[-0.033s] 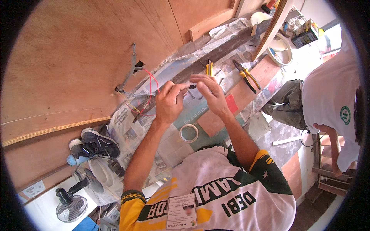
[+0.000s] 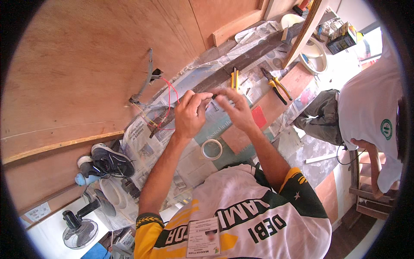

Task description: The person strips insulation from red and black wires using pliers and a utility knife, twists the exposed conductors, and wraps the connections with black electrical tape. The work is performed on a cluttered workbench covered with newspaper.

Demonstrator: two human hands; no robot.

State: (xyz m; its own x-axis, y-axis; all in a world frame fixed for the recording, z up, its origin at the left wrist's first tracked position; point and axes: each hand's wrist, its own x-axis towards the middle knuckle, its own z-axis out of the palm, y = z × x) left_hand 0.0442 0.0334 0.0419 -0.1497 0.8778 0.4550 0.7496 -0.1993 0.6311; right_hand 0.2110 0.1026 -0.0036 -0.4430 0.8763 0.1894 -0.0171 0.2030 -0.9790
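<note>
My left hand (image 2: 189, 114) is closed in a pinch, thumb against forefinger. Thin red wires (image 2: 170, 90) run from a hole in the plywood wall and pass behind it. At its fingertips sits a small black piece (image 2: 214, 96), perhaps a taped wire end; its detail is too small to tell. My right hand (image 2: 235, 110) is at that piece from the other side, its fingers bent and smeared by motion. Beyond it lie a yellow-handled cutter-like tool (image 2: 234, 79) and pliers (image 2: 276, 85) with yellow and black handles.
A tape roll (image 2: 211, 149) lies on newspaper below my hands, near a red square (image 2: 259, 116). Grey conduit (image 2: 145, 77) juts from the wall. Shoes (image 2: 111, 159) and a small fan (image 2: 80, 233) are at left. A person in a white shirt (image 2: 366, 99) is at right.
My right hand's fingers have gone from stretched out to bent around the black piece and are now blurred. My left hand stays put.
</note>
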